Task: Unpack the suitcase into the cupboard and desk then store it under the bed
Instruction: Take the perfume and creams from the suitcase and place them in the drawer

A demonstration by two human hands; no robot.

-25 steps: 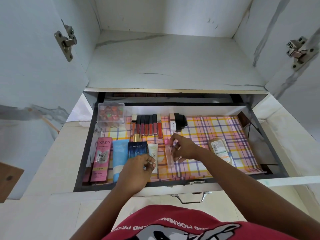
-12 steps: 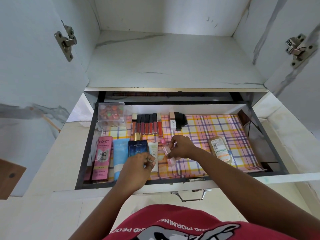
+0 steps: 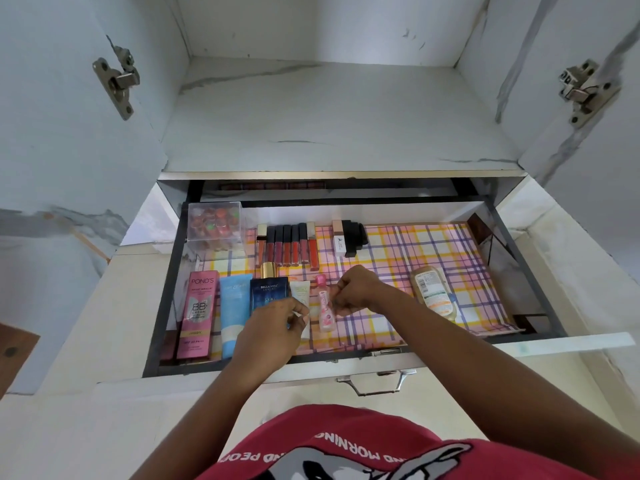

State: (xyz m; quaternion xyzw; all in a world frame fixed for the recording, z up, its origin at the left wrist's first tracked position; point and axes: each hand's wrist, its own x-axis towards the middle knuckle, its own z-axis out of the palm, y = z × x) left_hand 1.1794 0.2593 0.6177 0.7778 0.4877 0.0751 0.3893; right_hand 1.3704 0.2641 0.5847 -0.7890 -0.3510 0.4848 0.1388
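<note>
- Pink bottle [image 3: 325, 306]: lies flat in the open drawer [image 3: 519, 258], on the plaid liner [image 3: 415, 258], cap toward the back; clear pink body with a printed label and a pink cap.
- Front row, left of the bottle and side by side: a white tube [image 3: 302, 295] just beside it, a blue perfume [image 3: 269, 289] with a gold cap, a light-blue tube [image 3: 234, 306], and a pink box [image 3: 198, 313] marked BB cream.
- Back row: a clear case [image 3: 214, 225] of small coloured items in the left corner, a line of lipsticks [image 3: 287, 245], then a white stick [image 3: 338, 239] and a black object [image 3: 356, 237].
- Orange-labelled bottle [image 3: 433, 294]: lies flat, well apart to the right.
- Right hand [image 3: 356, 292]: fingers curled, fingertips at the pink bottle's right side; whether this grip actually pinches the bottle cannot be told.
- Left hand [image 3: 273, 332]: hovers over the front row, thumb and fingertips pressed together above the white tube; whether this grip pinches anything cannot be told.
- Shelf [image 3: 329, 116] above the drawer; cupboard hinges [image 3: 117, 84] on both open doors.
</note>
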